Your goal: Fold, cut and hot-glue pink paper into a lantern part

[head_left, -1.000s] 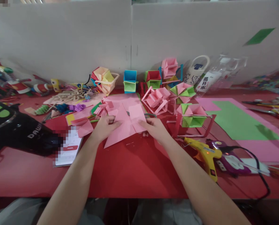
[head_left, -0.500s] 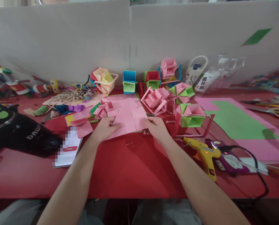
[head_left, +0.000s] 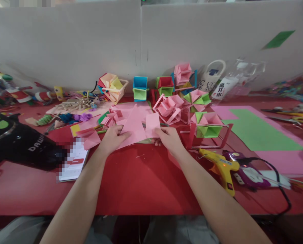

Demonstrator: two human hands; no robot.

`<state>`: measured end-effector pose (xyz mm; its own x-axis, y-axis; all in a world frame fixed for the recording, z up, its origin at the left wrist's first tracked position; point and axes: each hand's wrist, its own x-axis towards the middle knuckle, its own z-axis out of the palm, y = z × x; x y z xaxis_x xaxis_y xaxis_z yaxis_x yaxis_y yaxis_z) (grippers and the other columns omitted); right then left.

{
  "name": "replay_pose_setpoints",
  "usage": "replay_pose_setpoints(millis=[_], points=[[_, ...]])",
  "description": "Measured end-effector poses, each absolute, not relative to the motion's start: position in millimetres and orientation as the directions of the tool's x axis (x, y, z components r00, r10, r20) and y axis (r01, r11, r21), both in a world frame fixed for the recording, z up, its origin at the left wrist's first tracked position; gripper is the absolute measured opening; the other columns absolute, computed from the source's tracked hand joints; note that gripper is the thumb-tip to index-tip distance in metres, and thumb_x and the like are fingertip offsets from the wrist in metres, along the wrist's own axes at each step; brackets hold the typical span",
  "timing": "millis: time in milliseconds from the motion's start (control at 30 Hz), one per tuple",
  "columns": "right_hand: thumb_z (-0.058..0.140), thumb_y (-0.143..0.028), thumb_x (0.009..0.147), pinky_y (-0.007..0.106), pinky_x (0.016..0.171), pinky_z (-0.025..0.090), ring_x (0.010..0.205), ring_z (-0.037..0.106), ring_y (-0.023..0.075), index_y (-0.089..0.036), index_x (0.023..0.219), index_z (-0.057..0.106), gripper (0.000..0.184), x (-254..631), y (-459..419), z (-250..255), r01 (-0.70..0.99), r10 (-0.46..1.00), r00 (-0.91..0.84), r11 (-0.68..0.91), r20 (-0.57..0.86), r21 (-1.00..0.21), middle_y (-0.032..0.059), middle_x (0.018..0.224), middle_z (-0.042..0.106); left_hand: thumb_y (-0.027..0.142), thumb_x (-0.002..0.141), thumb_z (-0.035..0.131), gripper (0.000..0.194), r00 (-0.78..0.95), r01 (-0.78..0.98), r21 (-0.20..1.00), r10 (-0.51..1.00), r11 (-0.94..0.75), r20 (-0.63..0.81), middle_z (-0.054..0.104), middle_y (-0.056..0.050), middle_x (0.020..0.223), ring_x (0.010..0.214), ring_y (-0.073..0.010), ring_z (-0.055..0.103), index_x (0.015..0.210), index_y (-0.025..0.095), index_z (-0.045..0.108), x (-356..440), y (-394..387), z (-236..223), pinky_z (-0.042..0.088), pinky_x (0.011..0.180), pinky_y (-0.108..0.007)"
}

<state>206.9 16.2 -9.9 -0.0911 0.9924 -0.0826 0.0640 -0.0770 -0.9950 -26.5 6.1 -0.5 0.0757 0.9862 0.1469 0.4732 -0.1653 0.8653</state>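
Both of my hands grip a pink sheet of paper (head_left: 136, 127) over the red table (head_left: 141, 183). My left hand (head_left: 112, 139) pinches its left part, with the thumb on top. At the sheet's right side my right hand (head_left: 169, 138) pinches a flap that stands up from the sheet. Parts of the paper are folded upward into a point in the middle. More pink paper lies flat just behind it.
Folded paper boxes and pinwheel shapes (head_left: 197, 112) crowd the back of the table. A yellow glue gun (head_left: 224, 169) with a cord lies to the right, beside green and pink sheets (head_left: 260, 134). To the left are a black device (head_left: 16, 142), a booklet (head_left: 74, 161) and craft sticks (head_left: 75, 103).
The near corner of the pink sheet, hanging toward me a second ago, has been folded up and away. Its middle now rises to a point and the right flap stands up. My hands stayed nearly still.
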Motion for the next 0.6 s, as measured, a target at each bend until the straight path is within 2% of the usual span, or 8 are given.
replay_pose_setpoints(millis=[133,267,367,600], points=[[0.063,-0.035,0.082,0.020,0.039,0.042,0.040,0.057,0.0102,-0.015,0.066,0.062,0.026,207.1,14.2,-6.8,0.049,0.991,-0.109,-0.068,-0.073,-0.996,0.0044,0.056,0.067,0.044,0.076,0.070,0.031,0.100,0.377,0.914,0.988,-0.151,0.122,0.067,-0.002,0.075,0.068,-0.0168,0.058,0.083,0.014,0.068,-25.8,5.9,0.5,0.044,0.061,-0.026],[0.064,-0.032,0.081,0.021,0.042,0.044,0.042,0.057,0.0098,-0.015,0.067,0.062,0.022,206.1,12.4,-3.9,0.057,0.989,-0.131,-0.061,-0.068,-0.997,0.0047,0.058,0.068,0.043,0.073,0.074,0.030,0.136,0.352,0.924,0.985,-0.147,0.104,0.067,-0.003,0.076,0.070,-0.0176,0.061,0.075,0.014,0.066,-23.0,4.2,3.6,0.047,0.062,-0.026],[0.063,-0.030,0.081,0.022,0.043,0.045,0.043,0.057,0.0102,-0.014,0.068,0.062,0.020,205.9,12.6,-4.2,0.066,0.993,-0.108,-0.032,-0.039,-0.997,0.0043,0.059,0.068,0.040,0.069,0.078,0.031,0.153,0.283,0.953,0.986,-0.111,0.069,0.070,-0.005,0.082,0.075,-0.0192,0.065,0.081,0.013,0.068,-21.9,3.7,2.6,0.051,0.066,-0.028],[0.062,-0.032,0.081,0.022,0.043,0.045,0.045,0.059,0.0120,-0.016,0.067,0.061,0.021,210.5,20.0,-13.1,0.078,0.998,-0.064,0.004,-0.001,-0.997,0.0042,0.061,0.069,0.037,0.066,0.079,0.037,0.004,0.273,0.957,0.995,-0.096,0.098,0.074,-0.008,0.090,0.078,-0.0207,0.068,0.092,0.012,0.070,-27.9,8.2,-0.5,0.053,0.070,-0.031]])
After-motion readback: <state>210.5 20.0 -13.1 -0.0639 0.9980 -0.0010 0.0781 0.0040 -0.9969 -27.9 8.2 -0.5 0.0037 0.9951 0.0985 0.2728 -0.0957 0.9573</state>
